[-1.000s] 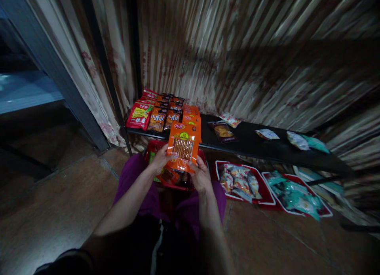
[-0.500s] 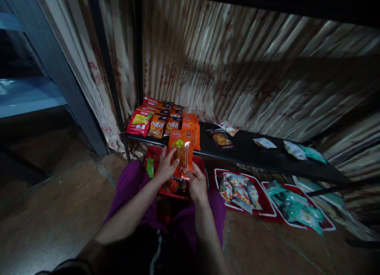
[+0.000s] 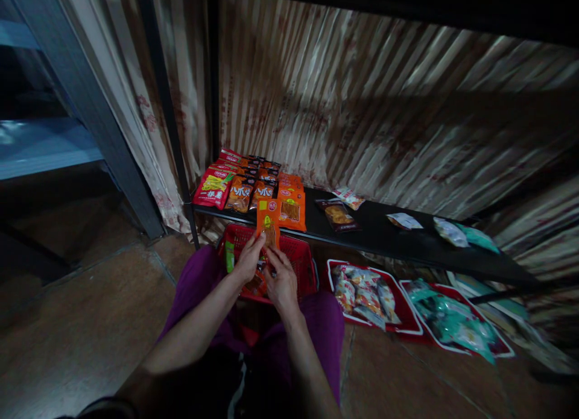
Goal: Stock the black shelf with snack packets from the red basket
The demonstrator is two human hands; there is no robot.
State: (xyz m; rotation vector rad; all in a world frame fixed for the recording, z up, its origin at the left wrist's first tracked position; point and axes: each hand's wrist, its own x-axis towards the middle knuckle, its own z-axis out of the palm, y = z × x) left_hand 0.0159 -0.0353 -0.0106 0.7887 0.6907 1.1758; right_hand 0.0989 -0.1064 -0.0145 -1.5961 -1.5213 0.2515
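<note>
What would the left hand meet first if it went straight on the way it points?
Probably the orange packs at the front of the black shelf, just beyond the packet the left hand holds; depth is unclear.

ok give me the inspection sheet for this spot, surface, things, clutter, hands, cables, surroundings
surface: low black shelf above a brown tiled floor.
job's things: orange plastic snack packet held upright over a red plastic mesh basket.
clutter: rows of red and orange packets at the shelf's left end; loose packets further along it; red trays of packets on the floor under the shelf.
hands: left hand has its fingers closed on the packet's lower part; right hand is at its bottom end, grip unclear.
cables: nothing seen.
surroundings: striped corrugated wall behind; dark door frame to the left.
</note>
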